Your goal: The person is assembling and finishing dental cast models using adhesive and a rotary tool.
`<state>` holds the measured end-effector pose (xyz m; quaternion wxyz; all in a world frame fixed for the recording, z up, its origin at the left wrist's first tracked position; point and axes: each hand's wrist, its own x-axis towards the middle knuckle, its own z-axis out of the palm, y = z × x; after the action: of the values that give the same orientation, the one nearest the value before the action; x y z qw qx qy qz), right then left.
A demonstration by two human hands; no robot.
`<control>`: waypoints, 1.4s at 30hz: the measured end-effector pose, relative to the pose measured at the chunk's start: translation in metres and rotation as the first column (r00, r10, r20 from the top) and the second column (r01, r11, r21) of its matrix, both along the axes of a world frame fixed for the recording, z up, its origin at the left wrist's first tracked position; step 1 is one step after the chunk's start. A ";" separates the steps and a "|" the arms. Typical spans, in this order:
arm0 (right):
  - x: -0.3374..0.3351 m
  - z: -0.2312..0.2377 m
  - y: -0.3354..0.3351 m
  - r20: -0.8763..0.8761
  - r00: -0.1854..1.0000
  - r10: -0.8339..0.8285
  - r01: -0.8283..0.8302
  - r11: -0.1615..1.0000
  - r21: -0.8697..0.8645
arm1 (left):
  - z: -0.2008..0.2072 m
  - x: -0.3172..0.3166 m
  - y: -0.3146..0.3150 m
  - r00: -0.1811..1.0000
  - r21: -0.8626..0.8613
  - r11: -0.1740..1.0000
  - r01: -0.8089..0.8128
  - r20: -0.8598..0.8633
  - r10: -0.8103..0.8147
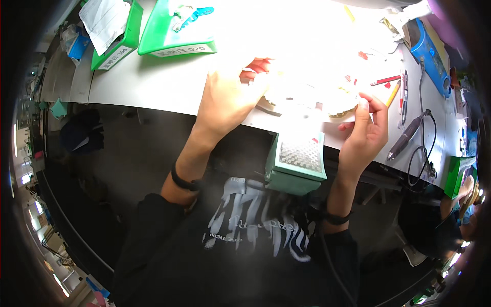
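My left hand [227,100] is over the table's near edge, fingers curled in around a pale piece with a dark rim [269,106]; glare washes out its shape. My right hand [365,128] is to the right, thumb and fingers pinching the side of a pale curved piece with a yellowish scalloped edge [341,112], which looks like a dental model. Between and below the hands, a pale green box with a metal grille top [302,153] juts out from the table edge. A small red scrap lies on the grille.
Green bins [179,49] stand at the back left, one holding a blue piece. To the right lie red pencils [385,80], a black pen [405,94], a dark corded handpiece [406,137] and a blue box [429,61]. Another person's hand [466,187] shows at far right.
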<state>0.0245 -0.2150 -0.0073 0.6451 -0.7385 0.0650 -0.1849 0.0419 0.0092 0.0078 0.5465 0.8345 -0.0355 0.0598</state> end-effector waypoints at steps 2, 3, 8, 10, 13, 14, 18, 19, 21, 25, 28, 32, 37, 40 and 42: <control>0.001 0.000 0.001 -0.002 1.000 0.019 -0.019 1.000 0.014 | 0.005 -0.001 0.003 1.000 0.030 1.000 0.002 -0.021 -0.002; 0.003 0.000 0.002 0.018 1.000 0.014 -0.014 1.000 0.022 | 0.006 0.001 0.004 0.999 0.048 0.999 0.009 -0.041 -0.007; 0.004 -0.006 -0.004 0.020 0.999 0.035 -0.035 0.999 -0.004 | 0.005 0.003 0.007 0.990 0.060 0.996 0.073 -0.123 -0.065; 0.005 -0.006 -0.002 0.037 0.999 0.026 -0.026 1.000 -0.007 | 0.008 0.002 0.013 0.983 0.088 0.990 0.107 -0.160 -0.092; 0.007 -0.004 -0.002 0.059 0.998 0.018 -0.018 1.000 -0.002 | 0.007 -0.001 0.017 0.983 0.224 0.958 0.178 -0.004 -0.182; 0.004 -0.003 -0.002 0.068 0.998 0.006 -0.006 1.000 -0.002 | 0.010 -0.007 0.017 0.984 0.327 0.930 0.170 -0.013 -0.176; -0.001 -0.006 -0.010 0.063 0.997 0.050 -0.052 0.998 0.028 | 0.017 -0.023 0.013 0.971 0.394 0.890 0.231 -0.036 -0.236; -0.002 -0.010 -0.012 0.081 0.995 0.061 -0.065 0.997 0.044 | 0.014 -0.024 0.013 0.973 0.383 0.898 0.216 -0.005 -0.232; -0.001 -0.018 -0.020 0.104 0.988 0.111 -0.117 0.992 0.048 | -0.002 -0.026 0.008 0.980 0.364 0.917 0.164 0.047 -0.194; 0.001 -0.009 -0.007 0.164 0.959 0.231 -0.193 0.957 -0.217 | -0.022 -0.035 0.005 0.915 0.404 0.912 -0.067 0.390 -0.105; 0.006 0.000 0.000 0.111 0.947 0.303 -0.238 0.887 -0.396 | -0.031 -0.038 0.005 0.886 0.360 0.919 -0.160 0.463 -0.028; 0.008 0.003 -0.002 0.142 0.922 0.361 -0.278 0.870 -0.406 | -0.030 -0.042 0.004 0.838 0.345 0.922 -0.175 0.544 -0.044; 0.015 0.007 -0.001 0.048 0.902 0.429 -0.398 0.870 -0.291 | -0.037 -0.048 0.006 0.843 0.394 0.893 -0.219 0.536 -0.030; 0.029 0.015 0.007 -0.040 0.877 0.479 -0.471 0.842 -0.263 | -0.035 -0.050 0.011 0.859 0.398 0.888 -0.231 0.511 -0.006; 0.041 0.016 0.013 -0.047 0.856 0.515 -0.507 0.817 -0.276 | -0.028 -0.052 0.015 0.876 0.403 0.906 -0.127 0.475 -0.088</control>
<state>0.0659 -0.2021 0.0086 0.5614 -0.8091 -0.1719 -0.0235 -0.0104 0.0238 -0.0203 0.3258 0.8915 -0.1740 0.2623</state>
